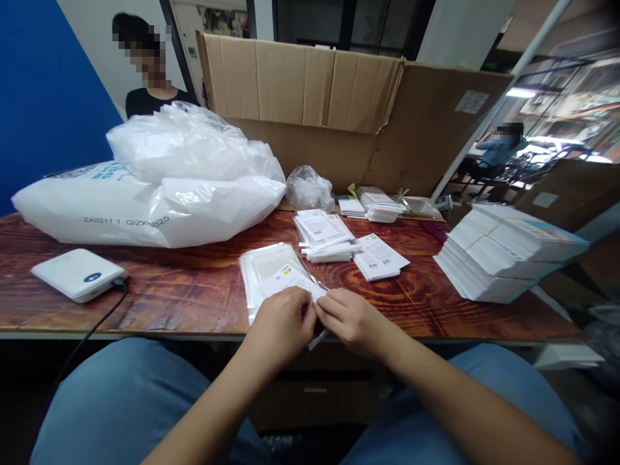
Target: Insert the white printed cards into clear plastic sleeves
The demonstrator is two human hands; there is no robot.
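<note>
On the table [194,284], a device [72,274] lies at the left, before a sack [121,206] with a bag [179,145] on top. Near the front edge, mid-table, a card [285,278] lies over a pile of sleeves [250,281]. Card piles [380,255] sit behind and rightward; a banded stack [498,252] stands farthest right. Cardboard [290,84] rises behind.

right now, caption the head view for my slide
Left hand and right hand meet at a printed white card over clear plastic sleeves on a wooden table.

Bare wooden tabletop [184,284] opens left of center between a white power bank [72,274] and clear plastic sleeves [249,284]; a bulging plastic sack [159,210] blocks the upper left, a banded card stack [501,258] the right.
</note>
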